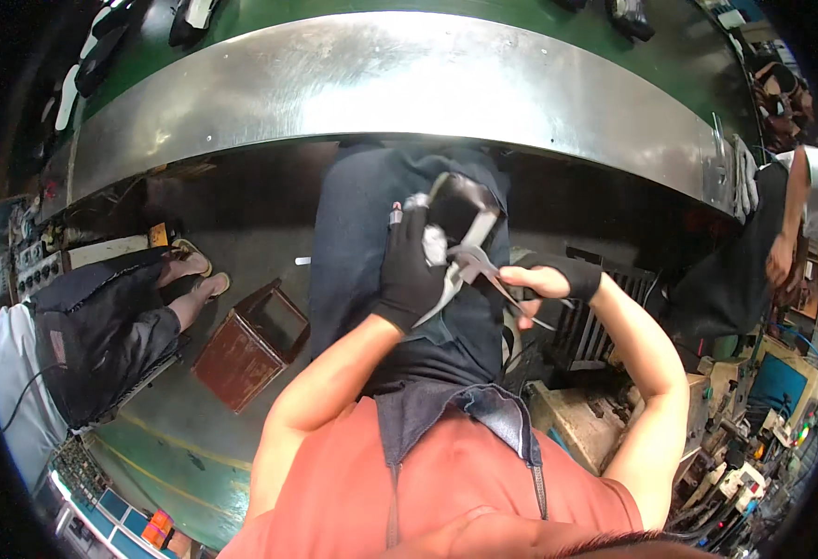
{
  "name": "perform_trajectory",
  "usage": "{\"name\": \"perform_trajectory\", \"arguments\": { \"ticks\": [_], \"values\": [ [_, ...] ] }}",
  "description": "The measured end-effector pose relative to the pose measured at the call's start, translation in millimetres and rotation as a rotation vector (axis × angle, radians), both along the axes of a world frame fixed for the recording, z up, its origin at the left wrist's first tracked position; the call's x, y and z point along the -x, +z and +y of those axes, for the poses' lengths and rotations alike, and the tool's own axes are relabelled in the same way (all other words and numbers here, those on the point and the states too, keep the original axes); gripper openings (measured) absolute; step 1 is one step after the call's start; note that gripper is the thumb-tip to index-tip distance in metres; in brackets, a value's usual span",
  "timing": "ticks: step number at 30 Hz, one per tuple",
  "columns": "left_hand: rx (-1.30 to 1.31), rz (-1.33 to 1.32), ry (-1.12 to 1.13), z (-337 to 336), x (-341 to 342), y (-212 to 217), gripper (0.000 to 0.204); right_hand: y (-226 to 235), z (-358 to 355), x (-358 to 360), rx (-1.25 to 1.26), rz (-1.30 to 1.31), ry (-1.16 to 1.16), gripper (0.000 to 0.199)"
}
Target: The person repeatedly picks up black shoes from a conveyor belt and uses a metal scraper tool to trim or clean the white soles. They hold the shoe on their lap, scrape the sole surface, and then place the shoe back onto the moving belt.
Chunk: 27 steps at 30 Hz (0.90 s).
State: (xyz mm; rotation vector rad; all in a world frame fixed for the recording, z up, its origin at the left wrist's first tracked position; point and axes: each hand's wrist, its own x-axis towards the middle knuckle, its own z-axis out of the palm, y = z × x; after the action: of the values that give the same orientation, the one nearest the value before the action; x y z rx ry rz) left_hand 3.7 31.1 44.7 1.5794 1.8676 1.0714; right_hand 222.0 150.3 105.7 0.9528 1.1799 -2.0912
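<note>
A dark, shiny shoe (pixel 465 193) with a pale edge lies over my lap, blurred in part. My left hand (pixel 411 265), in a black fingerless glove with light wrappings on some fingers, is closed on its near side. Grey-brown strips (pixel 469 261) spread out from the shoe's near end, one pale tail hanging beside my left wrist. My right hand (pixel 549 279), also in a dark glove with bare fingertips, pinches the strips from the right. A thin pointed end shows below its fingers; whether it is a strip or a blade I cannot tell.
A metal-edged bench (pixel 409 79) with a green belt (pixel 521 14) runs across in front, several shoes on it. A brown stool-like box (pixel 246 349) stands at left on the floor. One person (pixel 101 335) sits at left, another (pixel 754 252) at right. Machinery (pixel 735 484) crowds the lower right.
</note>
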Motion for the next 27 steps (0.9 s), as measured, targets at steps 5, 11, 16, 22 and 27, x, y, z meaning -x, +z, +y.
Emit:
{"name": "perform_trajectory", "arguments": {
  "ticks": [5,11,16,22,27],
  "values": [
    [0.209,0.128,0.051,16,-3,-4,0.075,51,26,18,-1.167,0.126,0.636,0.044],
    [0.075,-0.11,-0.004,2,17,-29,0.101,83,-28,50,-1.411,0.498,0.232,0.037],
    [0.223,-0.438,-0.092,-114,12,-27,0.086,-17,-85,16,-0.907,0.038,0.041,0.037],
    [0.207,-0.473,0.159,-103,-2,-52,0.054,-26,-125,-9,-0.693,-0.066,-0.263,0.038],
    [0.318,-0.504,0.017,-86,-1,-83,0.062,49,-85,34,-0.95,0.152,-0.011,0.032]
  ]
}}
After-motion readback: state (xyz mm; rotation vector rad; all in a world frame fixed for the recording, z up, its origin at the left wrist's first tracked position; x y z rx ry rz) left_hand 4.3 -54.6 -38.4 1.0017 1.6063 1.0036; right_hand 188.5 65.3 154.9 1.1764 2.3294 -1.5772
